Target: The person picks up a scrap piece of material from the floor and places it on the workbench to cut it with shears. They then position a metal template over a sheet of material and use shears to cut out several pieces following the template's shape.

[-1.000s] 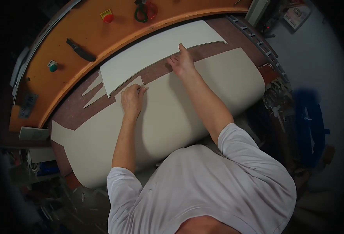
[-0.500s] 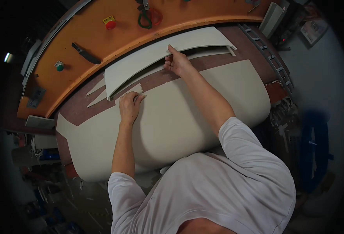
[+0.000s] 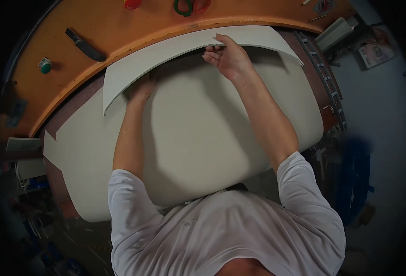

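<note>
A white, stiff-looking panel (image 3: 175, 45) with a bowed front edge is raised at the back of the work table (image 3: 75, 102). My right hand (image 3: 230, 57) grips the middle of its front edge, thumb on top and fingers curled beneath. Under the panel's left part reaches my left hand (image 3: 141, 88), its fingers hidden in shadow. A large beige sheet (image 3: 193, 133), smooth and bendable, lies below both arms and curves down over the table's near edge. Its far edge is covered by the panel.
Behind the table stands an orange board (image 3: 134, 30) bearing a black-handled knife (image 3: 87, 47), a green button (image 3: 45, 67), a red button (image 3: 132, 3) and scissors (image 3: 184, 8). A ladder-like metal rail (image 3: 325, 76) runs along the right. Something blue (image 3: 352, 179) stands at the lower right.
The panel's front edge has lifted and come nearer in my right hand. The beige sheet now reaches under it. My left hand has moved from the sheet's far edge to beneath the panel.
</note>
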Tool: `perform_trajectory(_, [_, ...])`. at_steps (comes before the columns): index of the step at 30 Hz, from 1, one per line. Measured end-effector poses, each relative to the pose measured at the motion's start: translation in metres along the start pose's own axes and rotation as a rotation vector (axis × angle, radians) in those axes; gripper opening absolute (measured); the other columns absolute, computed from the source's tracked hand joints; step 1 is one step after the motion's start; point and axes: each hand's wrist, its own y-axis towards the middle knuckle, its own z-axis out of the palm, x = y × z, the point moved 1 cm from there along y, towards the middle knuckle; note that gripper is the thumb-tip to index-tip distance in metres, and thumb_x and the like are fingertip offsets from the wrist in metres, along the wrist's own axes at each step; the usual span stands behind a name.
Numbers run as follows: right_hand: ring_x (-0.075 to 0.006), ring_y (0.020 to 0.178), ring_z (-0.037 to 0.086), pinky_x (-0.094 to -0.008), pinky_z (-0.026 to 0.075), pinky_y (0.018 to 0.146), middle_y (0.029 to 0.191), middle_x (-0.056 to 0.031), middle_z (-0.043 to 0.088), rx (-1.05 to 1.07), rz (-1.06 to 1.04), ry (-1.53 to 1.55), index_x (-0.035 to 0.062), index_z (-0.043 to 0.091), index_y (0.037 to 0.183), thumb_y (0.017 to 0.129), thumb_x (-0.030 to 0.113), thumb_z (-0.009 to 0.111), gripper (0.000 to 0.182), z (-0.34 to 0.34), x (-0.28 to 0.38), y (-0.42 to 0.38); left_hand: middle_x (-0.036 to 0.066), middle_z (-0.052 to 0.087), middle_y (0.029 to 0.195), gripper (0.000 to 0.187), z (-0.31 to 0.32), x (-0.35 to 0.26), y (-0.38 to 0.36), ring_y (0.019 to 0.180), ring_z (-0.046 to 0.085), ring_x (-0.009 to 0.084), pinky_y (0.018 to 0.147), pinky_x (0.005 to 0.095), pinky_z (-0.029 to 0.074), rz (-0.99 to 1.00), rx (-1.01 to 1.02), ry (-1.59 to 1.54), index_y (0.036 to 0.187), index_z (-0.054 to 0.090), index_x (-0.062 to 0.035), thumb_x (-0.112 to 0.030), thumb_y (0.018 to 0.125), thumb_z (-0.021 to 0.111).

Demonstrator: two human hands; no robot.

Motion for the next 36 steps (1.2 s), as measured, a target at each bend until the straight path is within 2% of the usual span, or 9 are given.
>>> perform_trajectory(7, [-0.0277,0.093,0.064,-0.0486,0.057,0.095,0.096,-0.0136,0.059,-0.013,0.005,0.000,0.0022,0.055,0.107,0.095,0.026,0.067,0.029,-0.033,-0.035,0.004,0.014,0.069,0.121,0.044,-0.043,-0.019,-0.017,0.114,0.064,0.0335,0.099,0.0421,0.051,-0.031,0.101,-0.013,0.131,0.063,-0.0107,-0.038,0.097,0.062])
perform_trajectory(9, [-0.0278,0.095,0.064,-0.0514,0.054,0.101,0.097,-0.0133,0.059,-0.043,0.049,-0.013,0.0035,0.055,0.110,0.097,0.027,0.065,0.029,-0.051,-0.055,0.009,0.017,0.059,0.139,0.054,-0.083,-0.065,-0.042,0.131,0.054,0.0346,0.110,0.0484,0.042,-0.394,0.605,-0.089,0.139,0.057,-0.0142,-0.047,0.097,0.062])
perform_trajectory(11, [-0.0251,0.090,0.063,-0.0510,0.055,0.098,0.097,-0.0109,0.057,0.047,0.017,-0.014,0.0014,0.055,0.110,0.099,0.029,0.061,0.030,-0.057,-0.067,0.008,0.018,0.038,0.158,0.066,-0.112,-0.114,-0.114,0.147,0.035,0.0355,0.116,0.0632,0.027,0.069,0.356,0.042,0.149,0.049,-0.0197,-0.056,0.094,0.059])
perform_trajectory(13, [-0.0249,0.087,0.064,-0.0510,0.055,0.097,0.096,-0.0111,0.061,0.076,-0.011,-0.044,0.0012,0.056,0.110,0.100,0.028,0.059,0.028,-0.059,-0.065,0.010,0.013,0.017,0.169,0.073,-0.143,-0.175,-0.159,0.156,0.016,0.0344,0.117,0.0714,0.011,0.128,0.628,-0.091,0.158,0.035,-0.0255,-0.059,0.096,0.053])
perform_trajectory(22, [-0.0323,0.095,0.064,-0.0537,0.055,0.099,0.097,-0.0170,0.060,0.158,-0.016,0.059,-0.0033,0.052,0.109,0.097,0.020,0.061,0.027,-0.025,-0.024,0.008,0.011,0.025,0.167,0.069,-0.074,-0.142,-0.103,0.154,0.022,0.0341,0.118,0.0694,0.013,0.088,0.511,0.113,0.160,0.030,-0.0276,-0.060,0.101,0.044])
perform_trajectory(29, [-0.0286,0.088,0.064,-0.0528,0.057,0.095,0.092,-0.0120,0.055,0.105,0.063,0.010,-0.0015,0.052,0.106,0.098,0.023,0.061,0.027,-0.051,-0.039,0.002,0.014,0.064,0.135,0.049,-0.027,-0.079,0.010,0.125,0.059,0.0348,0.106,0.0432,0.045,-0.050,0.420,-0.078,0.141,0.058,-0.0134,-0.043,0.102,0.052])
perform_trajectory(31, [-0.0284,0.085,0.065,-0.0473,0.062,0.080,0.095,-0.0127,0.056,0.060,0.084,-0.003,-0.0054,0.055,0.109,0.096,0.026,0.061,0.034,-0.065,-0.056,0.000,0.014,0.057,0.144,0.053,-0.037,-0.098,-0.024,0.132,0.052,0.0366,0.112,0.0471,0.039,-0.339,0.717,-0.073,0.147,0.053,-0.0150,-0.044,0.102,0.053])
perform_trajectory(33, [-0.0281,0.085,0.065,-0.0454,0.062,0.078,0.096,-0.0132,0.057,0.085,0.087,0.010,-0.0054,0.055,0.112,0.096,0.026,0.061,0.035,-0.069,-0.062,0.002,0.013,0.039,0.160,0.062,-0.072,-0.141,-0.095,0.147,0.035,0.0374,0.119,0.0580,0.025,-0.013,0.446,0.086,0.155,0.043,-0.0197,-0.050,0.101,0.052])
perform_trajectory(36, [-0.0275,0.086,0.064,-0.0444,0.062,0.078,0.099,-0.0138,0.058,0.045,0.082,-0.008,-0.0060,0.056,0.115,0.096,0.025,0.059,0.036,-0.064,-0.058,-0.006,0.012,0.016,0.169,0.071,-0.126,-0.207,-0.161,0.155,0.016,0.0364,0.119,0.0685,0.010,0.119,0.621,0.046,0.160,0.032,-0.0232,-0.053,0.099,0.052])
